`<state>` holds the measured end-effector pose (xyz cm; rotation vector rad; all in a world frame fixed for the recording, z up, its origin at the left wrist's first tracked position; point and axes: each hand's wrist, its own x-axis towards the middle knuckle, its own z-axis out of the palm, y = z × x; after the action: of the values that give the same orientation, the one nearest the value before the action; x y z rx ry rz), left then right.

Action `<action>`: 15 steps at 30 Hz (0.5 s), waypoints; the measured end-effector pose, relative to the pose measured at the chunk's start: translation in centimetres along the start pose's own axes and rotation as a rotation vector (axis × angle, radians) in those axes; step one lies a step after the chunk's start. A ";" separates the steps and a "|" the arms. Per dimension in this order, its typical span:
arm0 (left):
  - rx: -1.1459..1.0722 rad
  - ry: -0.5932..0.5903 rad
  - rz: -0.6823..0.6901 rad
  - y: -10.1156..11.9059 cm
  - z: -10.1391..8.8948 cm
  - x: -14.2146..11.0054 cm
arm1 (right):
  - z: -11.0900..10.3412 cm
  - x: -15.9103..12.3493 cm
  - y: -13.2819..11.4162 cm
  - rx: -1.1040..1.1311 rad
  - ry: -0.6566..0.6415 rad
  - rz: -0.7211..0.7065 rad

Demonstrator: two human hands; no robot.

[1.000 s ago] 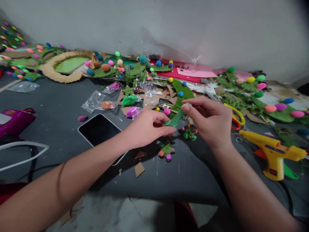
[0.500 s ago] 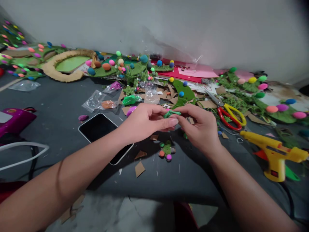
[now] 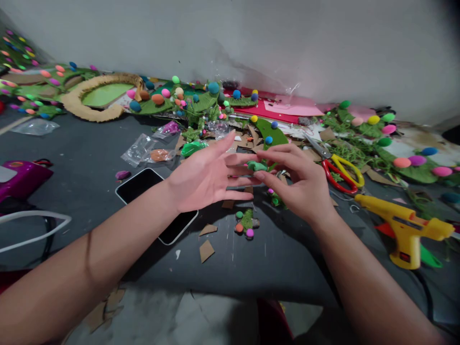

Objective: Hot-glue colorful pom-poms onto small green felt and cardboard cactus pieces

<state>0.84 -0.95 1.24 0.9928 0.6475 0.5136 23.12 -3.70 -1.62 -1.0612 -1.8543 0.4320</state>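
My left hand (image 3: 204,179) is turned palm up, its fingers stretched out and spread, with nothing gripped. Between the thumb and fingertips of my right hand (image 3: 300,184) is a small piece of green clay (image 3: 257,166), just over the left fingertips. Whether the clay touches the left fingers I cannot tell. Below the hands lies a small green decoration (image 3: 247,219) with coloured balls on it. Another small piece with a pink ball (image 3: 274,197) is partly hidden by my right hand. Behind my hands are small plastic packets, one with orange clay (image 3: 160,155) and one with green (image 3: 194,148).
A phone (image 3: 138,184) lies under my left forearm. To the right are scissors (image 3: 345,175) with red and yellow handles and a yellow glue gun (image 3: 408,227). Along the wall lie green leaves with coloured balls and a tan ring (image 3: 95,114). Cardboard scraps (image 3: 207,251) lie near the front edge.
My left hand has let go of the green clay and opened out, palm up. The right hand keeps the clay in its fingertips.
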 end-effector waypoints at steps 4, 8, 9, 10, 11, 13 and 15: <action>0.097 -0.055 0.018 0.2 -0.1 -0.1 | 0.0 -0.1 0.0 -0.115 -0.056 -0.096; 0.105 -0.048 0.014 0.0 -0.4 0.0 | 0.1 -0.3 -0.3 -0.138 -0.023 -0.119; 0.103 -0.049 0.008 0.1 -0.4 0.1 | 0.1 -0.3 -0.4 -0.136 -0.015 -0.116; 0.103 -0.052 0.005 0.2 -0.5 0.0 | 0.1 -0.3 -0.4 -0.132 -0.004 -0.103; 0.109 -0.044 0.014 0.4 -0.6 0.0 | 0.1 -0.3 -0.4 -0.122 0.018 -0.079; 0.190 0.031 0.079 1.1 -1.0 -0.4 | 0.1 -0.2 -0.3 -0.067 0.094 0.012; 0.351 0.210 0.199 2.0 -1.8 -1.0 | 0.2 -0.1 -0.1 0.021 0.176 0.131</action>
<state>-1.34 0.42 2.55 1.3539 0.8504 0.7009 22.91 -3.85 -1.74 -1.1726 -1.6282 0.4201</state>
